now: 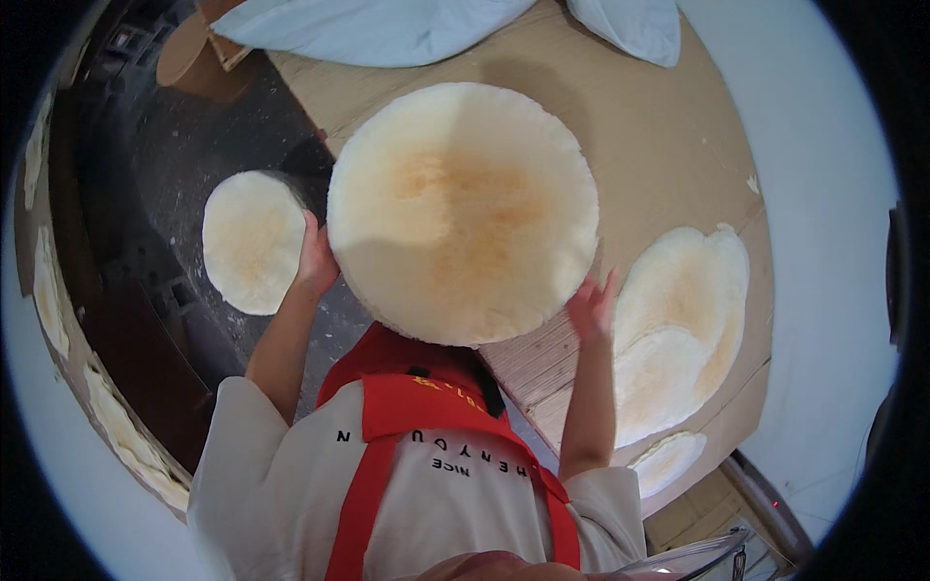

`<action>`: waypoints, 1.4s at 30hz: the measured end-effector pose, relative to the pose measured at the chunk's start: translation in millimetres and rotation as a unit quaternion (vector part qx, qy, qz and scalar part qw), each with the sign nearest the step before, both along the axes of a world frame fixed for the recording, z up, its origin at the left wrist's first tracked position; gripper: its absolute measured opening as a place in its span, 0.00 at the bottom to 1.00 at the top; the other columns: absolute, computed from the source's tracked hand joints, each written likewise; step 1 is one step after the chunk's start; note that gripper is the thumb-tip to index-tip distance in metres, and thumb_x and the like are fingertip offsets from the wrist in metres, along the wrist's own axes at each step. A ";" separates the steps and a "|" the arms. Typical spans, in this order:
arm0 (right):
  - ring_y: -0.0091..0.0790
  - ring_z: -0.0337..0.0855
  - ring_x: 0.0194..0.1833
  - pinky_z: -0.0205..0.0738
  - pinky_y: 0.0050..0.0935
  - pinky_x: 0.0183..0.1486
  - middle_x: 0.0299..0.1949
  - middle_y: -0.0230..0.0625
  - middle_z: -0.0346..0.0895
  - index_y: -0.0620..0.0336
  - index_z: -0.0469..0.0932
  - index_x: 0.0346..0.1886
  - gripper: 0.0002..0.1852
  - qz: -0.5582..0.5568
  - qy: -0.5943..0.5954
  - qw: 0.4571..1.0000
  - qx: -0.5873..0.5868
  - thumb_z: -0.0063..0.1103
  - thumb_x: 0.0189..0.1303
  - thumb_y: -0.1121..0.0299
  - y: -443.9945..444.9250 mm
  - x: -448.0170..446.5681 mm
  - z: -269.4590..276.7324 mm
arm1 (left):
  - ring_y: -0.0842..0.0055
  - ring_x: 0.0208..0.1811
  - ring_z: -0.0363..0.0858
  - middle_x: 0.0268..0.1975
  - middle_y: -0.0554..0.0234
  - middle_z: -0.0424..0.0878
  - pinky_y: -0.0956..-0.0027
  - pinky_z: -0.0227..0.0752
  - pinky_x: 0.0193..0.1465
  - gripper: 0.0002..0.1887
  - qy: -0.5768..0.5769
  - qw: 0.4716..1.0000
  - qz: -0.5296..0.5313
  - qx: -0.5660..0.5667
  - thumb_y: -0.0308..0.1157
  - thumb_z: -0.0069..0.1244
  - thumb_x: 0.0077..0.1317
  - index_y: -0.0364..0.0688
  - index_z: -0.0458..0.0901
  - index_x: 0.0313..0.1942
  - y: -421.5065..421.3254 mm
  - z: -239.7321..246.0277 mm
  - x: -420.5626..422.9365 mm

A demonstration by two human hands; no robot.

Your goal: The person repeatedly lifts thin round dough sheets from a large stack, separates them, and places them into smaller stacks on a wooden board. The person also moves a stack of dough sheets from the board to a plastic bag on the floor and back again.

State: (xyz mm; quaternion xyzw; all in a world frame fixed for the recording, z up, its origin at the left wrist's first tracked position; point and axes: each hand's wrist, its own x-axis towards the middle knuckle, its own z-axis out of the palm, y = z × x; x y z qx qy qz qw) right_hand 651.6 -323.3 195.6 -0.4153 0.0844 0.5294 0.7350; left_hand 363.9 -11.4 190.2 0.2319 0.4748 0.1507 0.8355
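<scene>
A large round flatbread (pixel 461 210), pale with browned patches, spans the middle in front of me and overlaps the table's edge. My left hand (pixel 317 254) is at the right rim of a smaller flatbread (pixel 253 243), which it appears to grip over the dark floor; the large bread's left edge is close against that hand. At the large bread's lower right edge, my right hand (pixel 592 309) has some fingers spread, its inner side partly hidden. Whether it supports the bread cannot be told.
More flatbreads (pixel 665 370) overlap on the wooden table (pixel 654 167) at right, with a small one (pixel 668 461) below them. Pale cloth (pixel 392 29) lies across the far side. A brown round container (pixel 192 58) stands at upper left; further breads (pixel 120 428) line the left rim.
</scene>
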 end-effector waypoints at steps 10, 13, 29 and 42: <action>0.33 0.76 0.46 0.74 0.32 0.43 0.46 0.39 0.74 0.63 0.65 0.55 0.25 0.106 -0.178 0.959 -0.192 0.59 0.53 0.70 69.0 60.5 56.6 | 0.74 0.53 0.69 0.54 0.55 0.70 0.70 0.65 0.54 0.27 -0.012 0.976 -0.061 0.209 0.26 0.49 0.58 0.36 0.59 0.58 16.7 60.4 56.2; 0.35 0.76 0.45 0.74 0.32 0.46 0.46 0.40 0.74 0.65 0.66 0.54 0.23 0.072 -0.105 0.974 -0.187 0.58 0.54 0.70 71.2 49.5 45.6 | 0.71 0.52 0.70 0.52 0.55 0.71 0.70 0.64 0.54 0.30 0.029 0.976 -0.086 0.200 0.32 0.49 0.57 0.37 0.57 0.59 22.9 29.1 68.9; 0.36 0.72 0.50 0.69 0.32 0.50 0.51 0.42 0.71 0.66 0.64 0.55 0.26 -0.132 -0.074 0.940 -0.306 0.59 0.55 0.66 54.4 -66.0 -18.9 | 0.77 0.40 0.71 0.40 0.64 0.74 0.74 0.65 0.45 0.21 0.189 0.885 -0.116 0.409 0.45 0.43 0.65 0.39 0.66 0.50 83.4 -5.2 73.4; 0.33 0.71 0.53 0.65 0.33 0.54 0.51 0.42 0.71 0.67 0.62 0.57 0.28 0.188 -0.158 0.947 -0.209 0.46 0.61 0.54 120.7 61.3 22.7 | 0.67 0.59 0.64 0.59 0.54 0.65 0.63 0.57 0.60 0.33 0.069 0.995 -0.004 0.070 0.52 0.42 0.61 0.39 0.58 0.60 16.7 -4.4 -5.5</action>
